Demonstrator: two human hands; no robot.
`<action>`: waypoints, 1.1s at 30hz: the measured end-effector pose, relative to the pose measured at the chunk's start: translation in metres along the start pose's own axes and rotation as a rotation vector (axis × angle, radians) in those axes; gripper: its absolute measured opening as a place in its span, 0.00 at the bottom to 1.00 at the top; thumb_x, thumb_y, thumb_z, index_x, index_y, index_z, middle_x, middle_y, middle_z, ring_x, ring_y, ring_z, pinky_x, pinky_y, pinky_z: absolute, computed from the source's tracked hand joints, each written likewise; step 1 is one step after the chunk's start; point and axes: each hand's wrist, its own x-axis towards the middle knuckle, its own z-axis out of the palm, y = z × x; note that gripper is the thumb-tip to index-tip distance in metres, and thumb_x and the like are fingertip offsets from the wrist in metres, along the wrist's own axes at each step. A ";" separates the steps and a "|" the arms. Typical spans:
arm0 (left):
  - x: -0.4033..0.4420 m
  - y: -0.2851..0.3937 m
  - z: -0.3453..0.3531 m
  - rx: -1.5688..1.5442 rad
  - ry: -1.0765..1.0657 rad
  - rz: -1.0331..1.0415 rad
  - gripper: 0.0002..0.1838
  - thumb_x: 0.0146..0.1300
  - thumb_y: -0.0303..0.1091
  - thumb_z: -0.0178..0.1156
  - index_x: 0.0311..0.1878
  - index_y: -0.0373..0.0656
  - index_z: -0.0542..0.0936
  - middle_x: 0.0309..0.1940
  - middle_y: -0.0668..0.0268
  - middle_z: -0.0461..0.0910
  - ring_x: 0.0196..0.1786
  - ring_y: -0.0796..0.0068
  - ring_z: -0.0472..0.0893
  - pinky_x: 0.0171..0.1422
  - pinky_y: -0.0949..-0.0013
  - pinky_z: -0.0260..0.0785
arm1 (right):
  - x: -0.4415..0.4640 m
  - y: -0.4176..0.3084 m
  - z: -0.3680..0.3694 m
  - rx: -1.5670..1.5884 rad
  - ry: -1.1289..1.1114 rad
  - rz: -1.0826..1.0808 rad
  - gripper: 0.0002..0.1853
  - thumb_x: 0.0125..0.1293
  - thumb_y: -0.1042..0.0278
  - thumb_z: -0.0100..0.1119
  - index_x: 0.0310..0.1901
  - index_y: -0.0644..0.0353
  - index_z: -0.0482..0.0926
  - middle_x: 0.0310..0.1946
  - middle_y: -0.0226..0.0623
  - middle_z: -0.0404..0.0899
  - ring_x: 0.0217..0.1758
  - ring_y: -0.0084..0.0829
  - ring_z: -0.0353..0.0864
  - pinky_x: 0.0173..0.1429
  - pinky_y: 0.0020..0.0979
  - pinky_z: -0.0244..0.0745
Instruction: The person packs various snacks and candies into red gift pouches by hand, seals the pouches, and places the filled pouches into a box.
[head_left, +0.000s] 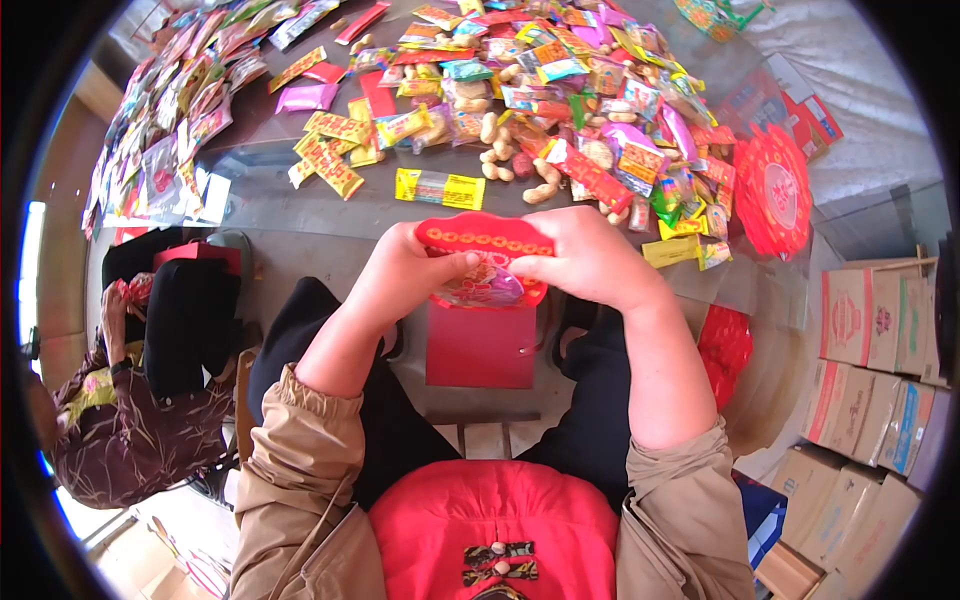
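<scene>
Over my lap, just off the table's near edge, I hold a red scalloped-edge candy bag printed with gold patterns. My left hand grips its left side, thumb pressed on the front. My right hand grips the right side the same way, thumb near the middle. Through the bag's front, purple and other coloured wrappers show. Beyond my hands, a yellow-wrapped bar lies apart on the glass table. Past it spreads a pile of wrapped candies mixed with peanuts.
Flat snack packets heap at the table's left. Red scalloped bags lie at its right edge. Cardboard boxes stack on the right. A red box is below my hands. Another person sits at left, holding something red.
</scene>
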 end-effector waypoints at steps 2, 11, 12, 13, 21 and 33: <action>0.001 -0.003 0.002 0.062 -0.024 0.054 0.10 0.69 0.27 0.69 0.50 0.33 0.87 0.39 0.67 0.89 0.41 0.83 0.85 0.46 0.71 0.80 | 0.002 -0.006 0.003 0.082 -0.092 0.013 0.16 0.62 0.58 0.69 0.44 0.62 0.86 0.32 0.50 0.86 0.39 0.49 0.87 0.45 0.45 0.79; 0.009 -0.008 -0.014 0.132 0.076 0.245 0.07 0.70 0.29 0.70 0.38 0.34 0.87 0.31 0.71 0.87 0.35 0.86 0.82 0.41 0.74 0.75 | -0.011 0.004 -0.012 -0.117 -0.074 -0.016 0.15 0.63 0.58 0.67 0.40 0.63 0.85 0.31 0.52 0.83 0.37 0.54 0.84 0.43 0.48 0.76; 0.010 -0.009 -0.014 0.132 0.153 0.255 0.07 0.69 0.29 0.70 0.38 0.35 0.87 0.31 0.70 0.87 0.35 0.85 0.82 0.41 0.74 0.75 | -0.013 0.007 -0.012 -0.134 -0.086 -0.014 0.14 0.63 0.58 0.67 0.41 0.62 0.85 0.31 0.52 0.83 0.38 0.54 0.84 0.43 0.48 0.76; 0.012 -0.009 -0.013 0.131 0.230 0.266 0.06 0.69 0.29 0.71 0.38 0.36 0.87 0.31 0.70 0.87 0.35 0.84 0.82 0.42 0.73 0.75 | -0.014 0.010 -0.010 -0.176 -0.118 -0.025 0.12 0.62 0.60 0.66 0.39 0.60 0.85 0.32 0.49 0.84 0.39 0.53 0.84 0.44 0.48 0.77; 0.024 -0.002 0.008 0.989 0.470 0.758 0.22 0.54 0.30 0.75 0.54 0.42 0.85 0.59 0.56 0.82 0.60 0.50 0.82 0.63 0.53 0.75 | -0.009 0.015 0.007 -0.276 -0.162 -0.087 0.08 0.62 0.62 0.67 0.34 0.58 0.83 0.31 0.46 0.83 0.41 0.51 0.85 0.45 0.50 0.78; 0.051 -0.005 0.029 1.368 0.646 0.594 0.50 0.60 0.46 0.70 0.84 0.53 0.58 0.84 0.52 0.52 0.85 0.49 0.54 0.85 0.49 0.50 | -0.033 0.008 -0.027 -0.159 -0.215 -0.054 0.11 0.59 0.61 0.69 0.37 0.59 0.84 0.33 0.48 0.85 0.42 0.52 0.86 0.47 0.50 0.79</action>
